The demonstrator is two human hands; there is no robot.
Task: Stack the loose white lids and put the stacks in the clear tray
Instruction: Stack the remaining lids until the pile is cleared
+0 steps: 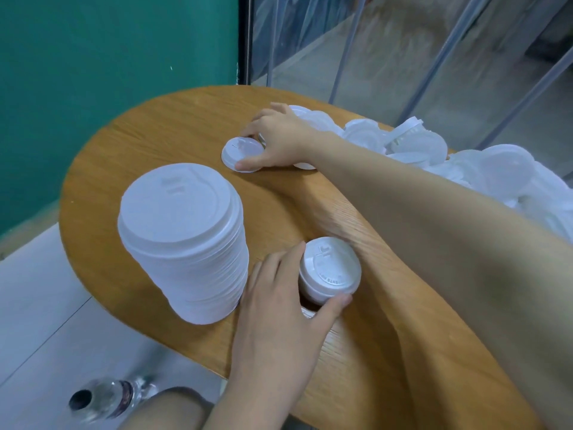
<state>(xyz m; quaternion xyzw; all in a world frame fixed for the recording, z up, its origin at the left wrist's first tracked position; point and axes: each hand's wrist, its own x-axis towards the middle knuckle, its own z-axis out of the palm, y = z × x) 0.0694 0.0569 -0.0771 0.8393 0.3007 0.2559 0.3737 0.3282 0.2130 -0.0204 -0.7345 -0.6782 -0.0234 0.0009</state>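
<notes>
Here each hand (279, 308) (279, 141) grips one: short stack (330, 270), single lid (242, 154); one tall stack (186, 240).

Wooden table (186, 125); teal wall (108, 72); bottle (105, 401) on floor (37, 305).

White lids, stacked and loose

A tall stack (186, 240) stands upright near a short stack (329, 268); one single lid (242, 154) lies flat farther off, beside a loose heap (434, 156) at the right.

- Tall stack (186, 240) stood left on my table (148, 141); short stack (329, 268) just right of it.
- Single lid (242, 154) behind them; loose pile (434, 156) far right.
</notes>
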